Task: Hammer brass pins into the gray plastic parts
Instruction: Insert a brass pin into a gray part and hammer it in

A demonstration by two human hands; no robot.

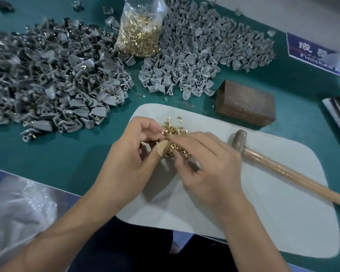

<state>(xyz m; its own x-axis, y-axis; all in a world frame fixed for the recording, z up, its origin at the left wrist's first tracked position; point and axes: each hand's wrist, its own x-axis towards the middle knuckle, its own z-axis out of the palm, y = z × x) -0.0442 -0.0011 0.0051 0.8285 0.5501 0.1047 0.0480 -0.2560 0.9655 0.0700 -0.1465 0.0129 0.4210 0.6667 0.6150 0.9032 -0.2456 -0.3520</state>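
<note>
A loose heap of brass pins (175, 130) lies on the white mat (263, 213). My left hand (132, 152) is at the heap's left side, fingers curled and fingertips pinching among the pins; its thumb wears beige tape. My right hand (204, 165) meets it from the right, fingers curled over the heap, with a gray plastic part (194, 163) showing under them. The hammer (237, 140) lies on the mat to the right, held by neither hand, its wooden handle running off to the lower right.
A large pile of gray parts with pins (47, 85) fills the left of the green table, and a second pile (204, 52) lies at the back right. A clear bag of brass pins (139, 36) stands between them. A rusty metal block (245, 103) sits behind the mat.
</note>
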